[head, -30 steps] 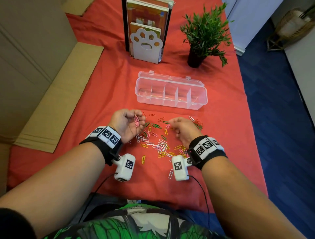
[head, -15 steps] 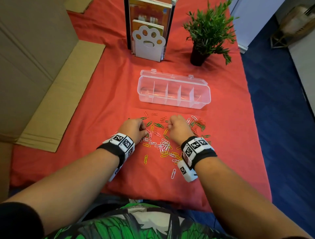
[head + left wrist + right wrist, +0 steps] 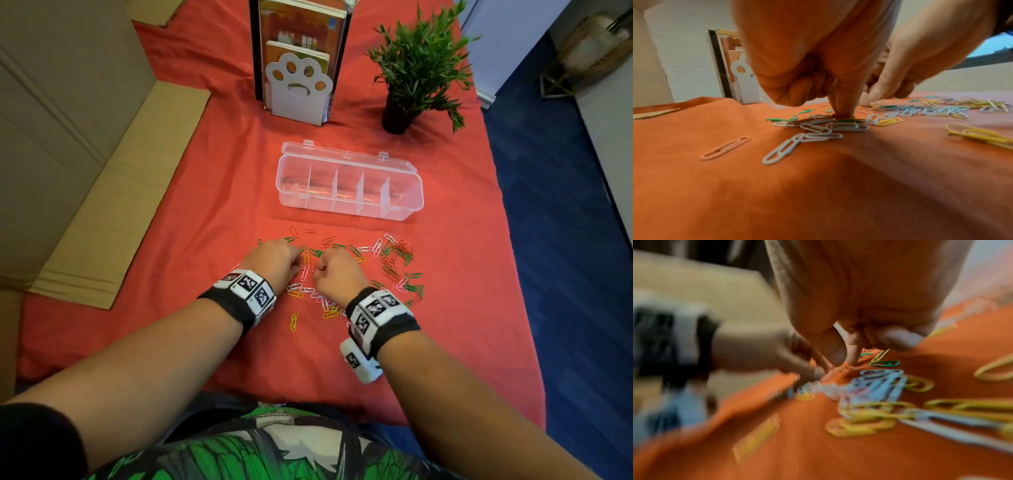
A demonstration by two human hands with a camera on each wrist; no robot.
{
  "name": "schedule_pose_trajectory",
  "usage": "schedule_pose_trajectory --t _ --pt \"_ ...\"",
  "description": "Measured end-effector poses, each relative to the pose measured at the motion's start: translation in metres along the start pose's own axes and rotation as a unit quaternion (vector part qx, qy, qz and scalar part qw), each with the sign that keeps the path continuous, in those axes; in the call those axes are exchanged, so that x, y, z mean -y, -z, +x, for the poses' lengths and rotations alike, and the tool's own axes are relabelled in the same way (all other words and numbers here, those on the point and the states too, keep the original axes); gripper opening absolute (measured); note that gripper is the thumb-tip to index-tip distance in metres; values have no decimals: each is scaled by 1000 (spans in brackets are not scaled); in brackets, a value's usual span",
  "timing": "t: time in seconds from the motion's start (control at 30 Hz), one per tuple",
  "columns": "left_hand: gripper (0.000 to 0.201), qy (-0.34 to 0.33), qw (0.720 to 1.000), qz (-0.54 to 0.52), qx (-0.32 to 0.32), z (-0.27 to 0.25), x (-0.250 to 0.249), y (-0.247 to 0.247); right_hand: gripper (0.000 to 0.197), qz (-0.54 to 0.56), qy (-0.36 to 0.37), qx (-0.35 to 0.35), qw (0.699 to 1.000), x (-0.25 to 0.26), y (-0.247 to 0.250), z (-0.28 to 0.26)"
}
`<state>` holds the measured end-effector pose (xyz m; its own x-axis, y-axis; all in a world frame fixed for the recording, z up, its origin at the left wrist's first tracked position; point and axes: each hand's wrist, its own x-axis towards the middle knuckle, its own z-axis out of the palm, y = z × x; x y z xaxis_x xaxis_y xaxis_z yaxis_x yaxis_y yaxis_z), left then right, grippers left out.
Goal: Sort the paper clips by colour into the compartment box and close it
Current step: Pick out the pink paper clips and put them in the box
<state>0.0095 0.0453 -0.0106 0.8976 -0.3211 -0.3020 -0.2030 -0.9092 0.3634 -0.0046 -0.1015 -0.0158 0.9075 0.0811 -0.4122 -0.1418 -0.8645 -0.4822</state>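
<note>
Coloured paper clips (image 3: pixel 397 255) lie scattered on the red cloth in front of the clear compartment box (image 3: pixel 404 213), whose lid stands open behind it. Both hands are knuckles-up in the pile's left part. My left hand (image 3: pixel 275 261) has its fingers curled into the palm, where it held pink clips a second ago, and one fingertip (image 3: pixel 842 112) presses the cloth beside white clips (image 3: pixel 818 128). My right hand (image 3: pixel 337 271) brings thumb and forefinger (image 3: pixel 835 353) together on a pink clip (image 3: pixel 305 273) between the two hands. The right wrist view is blurred.
A paw-shaped white bookend (image 3: pixel 298 89) with books and a potted plant (image 3: pixel 416 70) stand behind the box. Flat cardboard (image 3: pixel 113 195) lies on the left. The table's right edge drops to a blue floor (image 3: pixel 561 240). A lone yellow clip (image 3: pixel 294 322) lies nearer me.
The left hand, palm-up with pink clips a second ago, has turned over and dropped into the pile. Both hands have moved forward and closer together.
</note>
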Motion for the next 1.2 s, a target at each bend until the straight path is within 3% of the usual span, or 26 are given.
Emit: schedule_pose_trajectory --t 0.13,0.2,0.27,0.3,0.4,0.43,0.47,0.57,0.6,0.63,0.67,0.77,0.83,0.9,1.0,1.07,1.2 --pt "21 35 999 -27 -15 0 -3 -2 30 -185 92 -31 978 2 -12 -4" --pt "21 97 989 -111 -29 2 -3 5 32 -212 100 -34 971 3 -11 -4" --pt "22 155 959 -238 12 1 -5 14 33 -222 94 -15 970 3 -7 -4" --pt "22 182 926 -328 38 1 -4 17 34 -221 89 -1 971 1 -5 -4" --pt "27 288 752 -588 79 -3 -6 24 29 -204 84 -4 975 -4 -4 -6" --pt "29 292 719 -625 89 -2 -4 23 27 -205 93 -15 974 -4 -5 -7" --pt "31 292 697 -648 97 -3 -4 21 26 -210 106 -22 972 -3 -5 -8" --pt "27 282 669 -682 85 -5 -8 19 28 -240 135 -32 961 3 -6 -12" --pt "24 276 677 -679 75 -4 -10 17 30 -248 136 -35 959 4 -6 -12" --pt "23 269 701 -657 60 -4 -11 14 31 -251 132 -37 958 4 -6 -13" --pt "22 260 741 -618 42 -4 -11 11 32 -250 119 -28 961 2 -6 -12" --pt "22 202 901 -383 -19 -4 -10 3 32 -205 70 10 976 -6 -3 -10" --pt "18 155 961 -225 -43 -6 -11 1 25 -120 26 38 992 -11 4 -9" --pt "21 107 984 -127 -59 -7 -15 -3 7 19 -45 59 997 -17 14 -13" --pt "23 71 994 -58 -52 -5 -18 -12 14 180 -111 50 976 -33 22 -16" --pt "19 64 997 -36 -34 -3 -19 -16 20 307 -129 29 943 -41 27 -19" --pt "13 49 998 -32 -12 -3 -24 -18 29 507 -162 -19 846 -56 47 -29"
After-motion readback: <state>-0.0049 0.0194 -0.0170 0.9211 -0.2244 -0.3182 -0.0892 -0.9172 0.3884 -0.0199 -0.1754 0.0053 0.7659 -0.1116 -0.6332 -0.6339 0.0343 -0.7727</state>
